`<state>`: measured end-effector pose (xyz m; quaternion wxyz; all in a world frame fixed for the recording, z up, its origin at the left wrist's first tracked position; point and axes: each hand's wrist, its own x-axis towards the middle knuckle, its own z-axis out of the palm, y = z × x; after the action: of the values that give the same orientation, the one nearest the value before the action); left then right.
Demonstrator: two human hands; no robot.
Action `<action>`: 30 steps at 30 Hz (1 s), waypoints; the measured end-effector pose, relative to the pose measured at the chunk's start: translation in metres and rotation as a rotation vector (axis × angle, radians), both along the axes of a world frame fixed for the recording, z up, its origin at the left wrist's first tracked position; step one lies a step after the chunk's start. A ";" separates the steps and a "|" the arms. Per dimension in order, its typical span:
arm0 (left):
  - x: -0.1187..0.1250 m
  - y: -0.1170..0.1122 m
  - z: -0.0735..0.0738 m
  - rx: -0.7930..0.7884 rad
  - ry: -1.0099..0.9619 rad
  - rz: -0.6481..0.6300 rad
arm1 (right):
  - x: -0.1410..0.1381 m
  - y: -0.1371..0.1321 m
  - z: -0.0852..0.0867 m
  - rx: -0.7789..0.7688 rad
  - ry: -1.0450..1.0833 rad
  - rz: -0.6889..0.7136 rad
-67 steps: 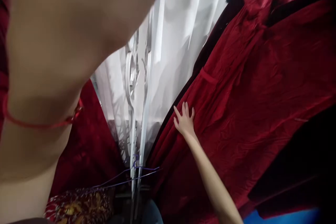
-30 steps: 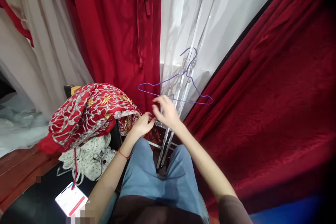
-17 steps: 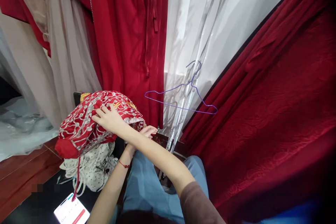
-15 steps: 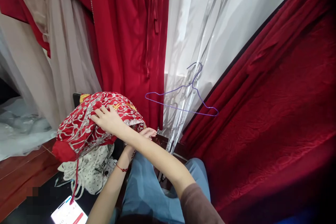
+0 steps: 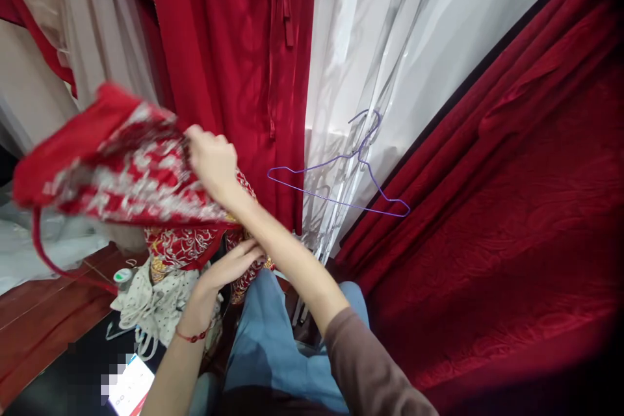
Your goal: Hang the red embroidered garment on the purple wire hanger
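Note:
A red embroidered garment (image 5: 146, 172) with silver patterning is spread at the left, its far part raised and blurred by motion. My right hand (image 5: 213, 159) is closed on the raised cloth, its arm crossing over my left. Below that forearm, my left hand (image 5: 236, 265) lies with fingers stretched along a lower fold of the garment near my knee; its fingertips are partly covered. A red cord (image 5: 53, 266) trails from the garment's left end. More of the patterned cloth (image 5: 180, 244) hangs beneath the raised part.
A purple wire hanger (image 5: 336, 205) hangs on a metal stand before white cloth. Red drapes (image 5: 511, 208) fill the right side. A white dotted cloth (image 5: 168, 299) and a lit phone (image 5: 129, 387) rest on the dark surface at lower left.
My right hand has closed on the garment and lifted its left part up and leftward. My left hand has turned over, moving slightly left and down. The dotted cloth is more exposed.

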<state>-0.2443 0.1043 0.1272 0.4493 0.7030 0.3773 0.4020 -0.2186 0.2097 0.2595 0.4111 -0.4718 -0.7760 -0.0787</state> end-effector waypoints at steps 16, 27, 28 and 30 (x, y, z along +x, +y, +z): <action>0.033 -0.004 0.031 0.357 -0.185 0.523 | 0.190 -0.130 -0.135 -0.183 0.815 0.129; 0.083 -0.016 -0.037 0.077 -0.134 0.472 | 0.224 -0.165 -0.184 -0.285 0.869 -0.256; 0.093 -0.017 -0.038 0.089 -0.119 0.493 | 0.224 -0.172 -0.179 -0.287 0.886 -0.283; 0.114 -0.019 -0.040 0.116 -0.040 0.457 | 0.219 -0.181 -0.170 -0.368 0.887 -0.191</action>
<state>-0.1308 0.0849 0.0869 0.3131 0.6158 0.4941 0.5279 0.0008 0.0287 0.0892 0.6028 -0.5937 -0.4804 0.2312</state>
